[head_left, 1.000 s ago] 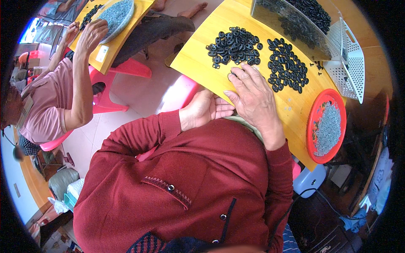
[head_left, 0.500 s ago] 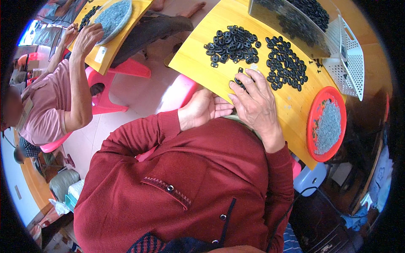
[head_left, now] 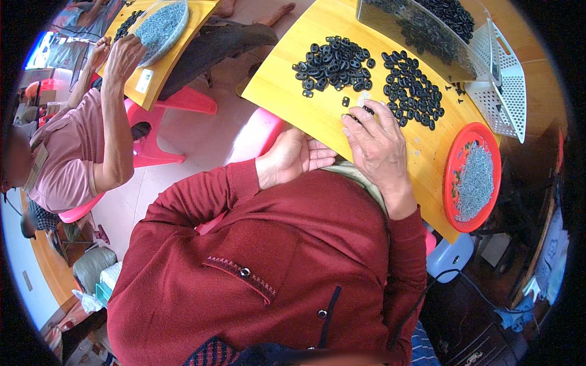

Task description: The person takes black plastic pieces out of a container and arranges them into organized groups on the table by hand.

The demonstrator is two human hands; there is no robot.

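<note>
Head view: two bare hands are at the near edge of a yellow table [head_left: 317, 119]. The right hand [head_left: 379, 131] is over the tabletop close to the middle of the near edge, back upward, fingers bent, with a few black pieces [head_left: 354, 119] at the fingertips. Whether the fingers are clamped on them or only resting on them cannot be told. The left hand [head_left: 293, 157] is palm up at the near edge, its fingers loosely extended toward the right hand and apart from the thumb; contact with the edge cannot be confirmed.

One loose two-holed piece [head_left: 346, 101] lies just beyond the right hand's fingertips. Farther toward the far edge is a heaped pile of like pieces [head_left: 334, 64], on the side of the table's left corner. A flatter group [head_left: 412, 94] is spread beside it, toward the right edge.

A red dish [head_left: 452, 177] of silver screws [head_left: 476, 186] sits at the right near corner. By the far edge is a clear bin [head_left: 390, 30] containing more black pieces; a white perforated basket [head_left: 517, 97] stands next to it at the right edge, with small dark screws [head_left: 459, 91] nearby.
</note>
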